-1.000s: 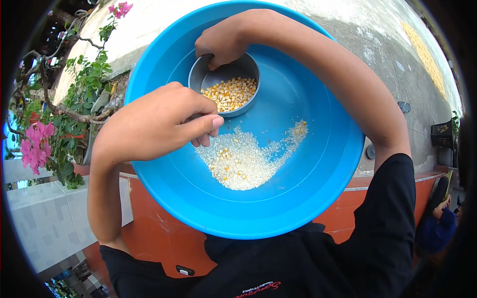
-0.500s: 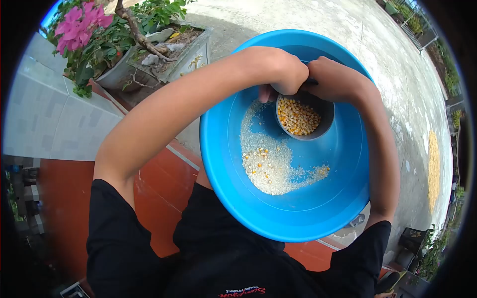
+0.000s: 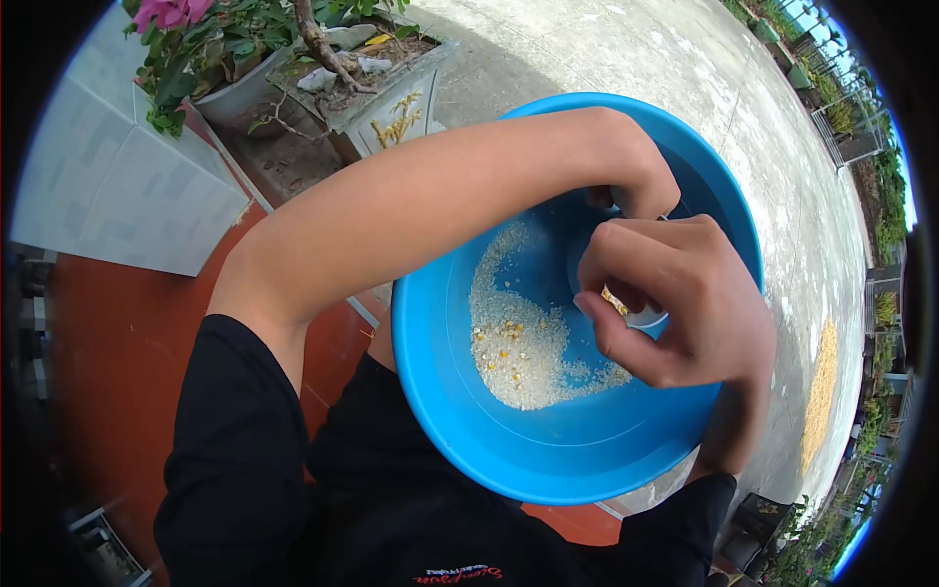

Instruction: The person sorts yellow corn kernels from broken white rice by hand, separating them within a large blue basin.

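Note:
A round blue plastic basin sits before my lap. Pale broken grains with a few yellow corn kernels lie on its bottom. My left hand is closed at the far side of a grey cup, apparently around its rim; its fingers are mostly hidden. Nearer the camera, my right hand hovers over the cup with its fingers curled and the thumb bent towards the index finger. Whatever the fingertips may hold cannot be made out. Through the gap in that hand show corn kernels inside the cup, which is otherwise mostly covered.
A planter with a woody stem and pink flowers stands at upper left beside a pale tiled wall. Red tile flooring lies at left. Yellow grain is spread on the concrete at right.
My right hand has come off the cup's far rim and risen towards the camera, now covering most of the cup. My left hand and the cup have shifted right; the view has tilted slightly.

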Action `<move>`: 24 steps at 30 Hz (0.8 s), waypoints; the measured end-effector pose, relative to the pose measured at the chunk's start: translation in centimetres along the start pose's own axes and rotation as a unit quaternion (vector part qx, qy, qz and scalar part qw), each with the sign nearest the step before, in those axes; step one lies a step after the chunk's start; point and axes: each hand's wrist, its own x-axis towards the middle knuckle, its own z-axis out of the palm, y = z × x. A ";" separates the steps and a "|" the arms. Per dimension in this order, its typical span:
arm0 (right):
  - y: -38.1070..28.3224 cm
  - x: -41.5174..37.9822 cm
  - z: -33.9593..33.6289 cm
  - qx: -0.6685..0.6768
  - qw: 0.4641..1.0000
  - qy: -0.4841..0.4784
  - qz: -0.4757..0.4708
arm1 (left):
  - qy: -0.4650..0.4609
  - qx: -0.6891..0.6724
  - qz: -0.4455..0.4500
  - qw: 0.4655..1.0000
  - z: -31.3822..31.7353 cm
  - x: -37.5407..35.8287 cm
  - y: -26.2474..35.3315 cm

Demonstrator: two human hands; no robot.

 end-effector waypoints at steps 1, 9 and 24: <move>-0.1 0.3 0.7 -0.009 0.996 -0.088 0.012 | 0.006 0.026 -0.001 1.000 -0.3 0.3 0.3; 3.5 -0.1 9.5 -0.074 0.975 -0.209 0.017 | 0.014 -0.015 0.052 0.998 0.1 0.6 -0.1; 5.0 0.4 10.9 -0.025 0.970 -0.239 0.027 | -0.065 -0.057 0.050 0.995 -0.6 2.8 -1.4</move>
